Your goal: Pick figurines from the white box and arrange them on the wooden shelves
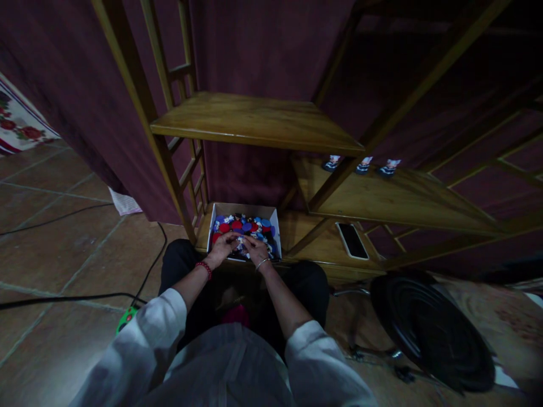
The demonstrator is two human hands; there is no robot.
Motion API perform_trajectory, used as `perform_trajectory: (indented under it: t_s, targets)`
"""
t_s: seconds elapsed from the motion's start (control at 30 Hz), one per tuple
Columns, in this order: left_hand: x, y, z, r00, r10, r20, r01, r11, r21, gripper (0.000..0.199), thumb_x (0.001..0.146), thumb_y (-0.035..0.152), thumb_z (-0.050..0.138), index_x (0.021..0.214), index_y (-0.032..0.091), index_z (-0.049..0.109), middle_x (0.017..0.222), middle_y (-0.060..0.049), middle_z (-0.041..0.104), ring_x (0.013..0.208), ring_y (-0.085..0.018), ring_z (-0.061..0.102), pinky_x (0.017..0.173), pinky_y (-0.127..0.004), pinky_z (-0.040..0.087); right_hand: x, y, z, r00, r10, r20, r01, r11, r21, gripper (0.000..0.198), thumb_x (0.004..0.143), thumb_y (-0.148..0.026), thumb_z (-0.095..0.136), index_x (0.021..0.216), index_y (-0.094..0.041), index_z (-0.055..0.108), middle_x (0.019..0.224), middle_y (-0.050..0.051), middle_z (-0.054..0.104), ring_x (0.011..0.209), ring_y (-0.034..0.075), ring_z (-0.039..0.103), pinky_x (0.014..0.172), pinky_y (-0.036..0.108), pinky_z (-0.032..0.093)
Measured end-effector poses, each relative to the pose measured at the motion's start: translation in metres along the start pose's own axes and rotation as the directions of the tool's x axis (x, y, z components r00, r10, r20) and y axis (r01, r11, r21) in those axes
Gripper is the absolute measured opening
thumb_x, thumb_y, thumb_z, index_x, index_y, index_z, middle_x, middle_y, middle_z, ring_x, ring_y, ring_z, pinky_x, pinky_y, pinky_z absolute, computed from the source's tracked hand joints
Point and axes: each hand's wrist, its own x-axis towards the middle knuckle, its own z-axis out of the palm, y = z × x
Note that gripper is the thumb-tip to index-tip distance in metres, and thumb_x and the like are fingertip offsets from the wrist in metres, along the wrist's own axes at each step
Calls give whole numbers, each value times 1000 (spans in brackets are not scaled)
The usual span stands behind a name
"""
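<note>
Over the front part of a white cardboard box [244, 208], my left hand [223, 246] and my right hand [255, 250] meet with fingers closed on one small, pale figurine [241, 240]. Its details are too small to make out. Inside the box lie many small figurines and round bases [247, 226] in red, blue, purple, white and black. The box rests on the lowest wooden shelf, just beyond my knees. A red bead bracelet circles my left wrist, and a thin bangle my right.
Three small figurines [363, 165] stand in a row on the middle shelf [382, 198] to the right. A phone [352, 241] lies on the low shelf. Wooden posts frame the box. A black round stool [432, 330] stands right; a green power strip [126, 320] with cables lies left.
</note>
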Motion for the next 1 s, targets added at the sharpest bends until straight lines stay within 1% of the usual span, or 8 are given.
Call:
perform_trajectory:
  t_s: [0.2,0.27,0.4,0.5,0.63,0.8,0.9,1.0]
  targets:
    - [0,0,2,997,-47,-61,45,999,-23,27,56,28,71,78,15,62,71,0,59,64,-10,53,51,-19,44,0,4,1,1000,-16,20,15,999,39,39,68,-44,57,96,-20,68,75,1,67,51,11,58,52,27,54]
    - [1,0,1,996,-44,-71,42,998,-37,27,56,29,71,77,15,62,70,0,59,63,-10,53,51,-19,44,0,4,1,999,-17,32,15,999,50,40,68,-43,58,98,-19,67,74,1,67,50,11,58,53,27,54]
    - [1,-2,-1,995,-32,-98,26,998,-58,29,57,33,70,79,15,64,71,0,59,62,-10,52,53,-21,46,0,5,0,999,-15,40,12,997,81,39,67,-42,59,98,-21,66,78,0,67,56,11,59,55,26,53]
    - [1,-3,-2,995,-32,-97,25,998,-64,31,57,34,70,81,14,65,73,0,60,63,-10,52,56,-23,47,0,4,1,1000,-2,28,0,995,95,39,66,-43,59,97,-21,67,79,1,67,58,11,60,55,25,53]
    - [2,-5,-3,994,-61,-92,54,996,-78,33,54,32,74,80,13,64,74,-1,62,66,-10,54,62,-25,49,1,5,2,1000,21,-16,-18,989,144,39,64,-42,61,95,-20,67,79,1,68,61,12,61,56,26,54]
    - [3,-5,-3,996,-82,-41,80,996,-40,36,53,27,75,84,14,63,75,-1,63,68,-11,56,68,-27,47,2,8,2,999,24,-29,-19,989,148,36,63,-42,62,92,-21,67,79,0,68,60,12,61,57,26,54]
    - [2,-4,-3,994,-92,-65,92,996,-1,34,53,24,75,84,14,63,75,-1,63,67,-10,56,70,-26,46,2,9,3,999,38,-38,-32,988,149,38,63,-43,62,93,-21,67,79,0,68,61,13,62,57,27,54]
    - [2,-4,-2,994,-82,-76,83,996,22,32,56,22,74,85,14,64,76,-2,63,69,-11,57,72,-26,46,2,10,3,999,40,-34,-34,987,156,41,62,-44,63,96,-21,66,84,1,69,65,14,63,58,27,54]
